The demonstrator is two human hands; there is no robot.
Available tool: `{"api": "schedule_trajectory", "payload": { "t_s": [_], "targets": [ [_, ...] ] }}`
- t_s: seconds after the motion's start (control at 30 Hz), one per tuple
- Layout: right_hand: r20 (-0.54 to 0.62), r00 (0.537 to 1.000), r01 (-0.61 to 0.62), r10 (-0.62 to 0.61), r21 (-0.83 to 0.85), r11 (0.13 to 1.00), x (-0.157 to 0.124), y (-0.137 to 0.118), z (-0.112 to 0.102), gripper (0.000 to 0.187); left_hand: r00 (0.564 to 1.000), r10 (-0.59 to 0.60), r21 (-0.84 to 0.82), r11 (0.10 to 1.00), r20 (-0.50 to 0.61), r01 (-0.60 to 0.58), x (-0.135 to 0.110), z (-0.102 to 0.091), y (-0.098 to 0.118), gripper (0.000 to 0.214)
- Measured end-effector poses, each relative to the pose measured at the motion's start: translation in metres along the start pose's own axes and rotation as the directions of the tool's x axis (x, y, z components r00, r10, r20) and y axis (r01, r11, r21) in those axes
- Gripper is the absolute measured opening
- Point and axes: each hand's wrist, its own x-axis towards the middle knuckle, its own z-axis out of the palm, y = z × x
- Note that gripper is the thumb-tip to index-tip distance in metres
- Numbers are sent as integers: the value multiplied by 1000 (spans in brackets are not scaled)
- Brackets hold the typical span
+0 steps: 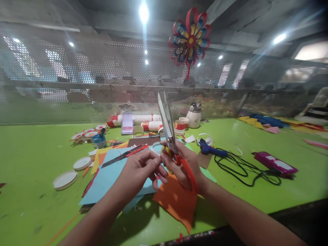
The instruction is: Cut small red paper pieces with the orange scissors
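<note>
My right hand [187,164] is wrapped round the orange handles of a pair of scissors [167,124], whose blades point up and stand slightly apart. Just left of it, my left hand [145,167] has thumb and forefinger pinched together, close to the right fingertips. A bit of red shows at that pinch, too small to name. Something yellow and dark, partly hidden, sits behind the fingers. Below the hands lies a sheet of orange paper [176,201]. Light blue paper [110,181] spreads under the left hand, with a second pair of scissors [125,154] on it.
On the green table [33,150] a blue glue gun [212,149] trails a black cord toward a purple box [275,163]. White lids [65,180] and a blue jar [99,140] stand left. Paper cups [179,126] and a bottle [194,116] are behind; a paper flower [191,41] hangs above.
</note>
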Motion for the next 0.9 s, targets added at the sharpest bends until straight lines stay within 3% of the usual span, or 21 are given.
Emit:
{"api": "schedule_trajectory", "payload": {
  "t_s": [0.27, 0.43, 0.67, 0.8, 0.9],
  "targets": [
    [102, 988, -91, 113, -197, 976, 13, -15, -32, 19, 982, 87, 80, 994, -169, -74, 3, -10, 10, 17],
    [257, 947, -103, 194, -330, 939, 8, -10, -51, 15, 967, 101, -47, 992, -235, -115, 5, -20, 9, 17],
    [460, 826, -143, 326, -387, 911, 6, -12, -49, 24, 938, 94, -80, 989, -332, -128, 7, -26, 12, 18],
    [511, 805, -134, 301, -337, 932, 7, -15, -45, 30, 938, 76, -76, 991, -337, -108, 7, -26, 11, 18],
    [522, 815, -127, 254, -266, 956, 1, -11, -45, 34, 944, 76, -71, 992, -322, -104, 7, -26, 9, 17]
  ]
}}
